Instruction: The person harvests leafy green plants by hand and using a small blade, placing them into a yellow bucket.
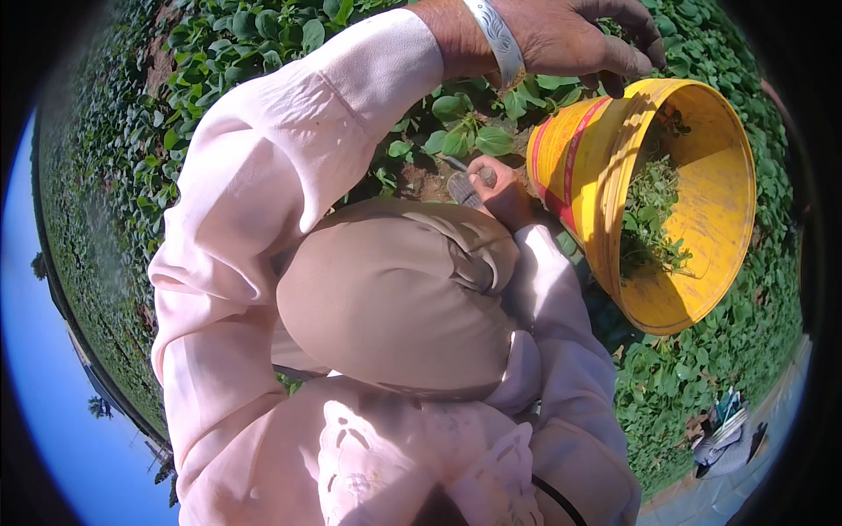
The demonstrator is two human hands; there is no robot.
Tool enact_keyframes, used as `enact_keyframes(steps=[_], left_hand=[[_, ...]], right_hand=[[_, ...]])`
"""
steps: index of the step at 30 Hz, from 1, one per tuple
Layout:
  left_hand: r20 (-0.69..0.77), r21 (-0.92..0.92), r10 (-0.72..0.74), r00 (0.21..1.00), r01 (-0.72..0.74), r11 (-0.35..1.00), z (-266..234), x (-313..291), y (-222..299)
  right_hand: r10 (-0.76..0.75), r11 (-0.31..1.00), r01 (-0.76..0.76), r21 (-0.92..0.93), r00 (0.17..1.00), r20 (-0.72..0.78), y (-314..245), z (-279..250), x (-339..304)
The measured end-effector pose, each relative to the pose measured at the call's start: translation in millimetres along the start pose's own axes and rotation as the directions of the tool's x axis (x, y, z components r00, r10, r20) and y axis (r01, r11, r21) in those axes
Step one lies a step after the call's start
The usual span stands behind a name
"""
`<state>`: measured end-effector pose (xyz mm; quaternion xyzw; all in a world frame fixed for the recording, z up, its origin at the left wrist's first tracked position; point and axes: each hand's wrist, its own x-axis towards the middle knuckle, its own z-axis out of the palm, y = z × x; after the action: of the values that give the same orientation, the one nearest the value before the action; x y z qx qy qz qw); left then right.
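Observation:
My left hand [588, 39], with a silver bangle [500, 42] at its wrist, reaches over the plants at the top of the view. Its fingers are bent and apart, just above the rim of a yellow bucket [710, 289], and nothing shows in them. The bucket lies tilted with its mouth to the right; pulled green weeds [649, 215] are inside. Low beside my knee, my right hand [506, 195] is closed round the rounded grey end of a small hand tool [488, 176]. A dark, narrow piece shows near it; the tool's kind is unclear.
Low leafy plants [474, 131] cover the field around me, with brown soil [425, 182] between some. My bent knee [395, 298] fills the middle. A shoe [465, 188] shows beside my right hand. At lower right, a grey bundle [728, 443] lies by a pale sheet [715, 491].

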<state>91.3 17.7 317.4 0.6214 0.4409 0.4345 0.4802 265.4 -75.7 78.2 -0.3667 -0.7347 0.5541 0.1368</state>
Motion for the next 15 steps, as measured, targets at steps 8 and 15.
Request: enact_keyframes(steps=[8, 15], left_hand=[[-0.224, 0.231, -0.632, 0.741, 0.671, 0.705, -83.5, -189.7, -94.2], [-0.092, 0.906, -0.389, 0.916, 0.239, 0.350, -46.1, -179.2, -133.2]], right_hand=[[0.178, 0.978, -0.206, -0.027, 0.897, -0.404, -8.2, -3.6, 17.5], [0.173, 0.970, -0.217, -0.108, 0.932, -0.320, -37.8, -7.4, 38.9]])
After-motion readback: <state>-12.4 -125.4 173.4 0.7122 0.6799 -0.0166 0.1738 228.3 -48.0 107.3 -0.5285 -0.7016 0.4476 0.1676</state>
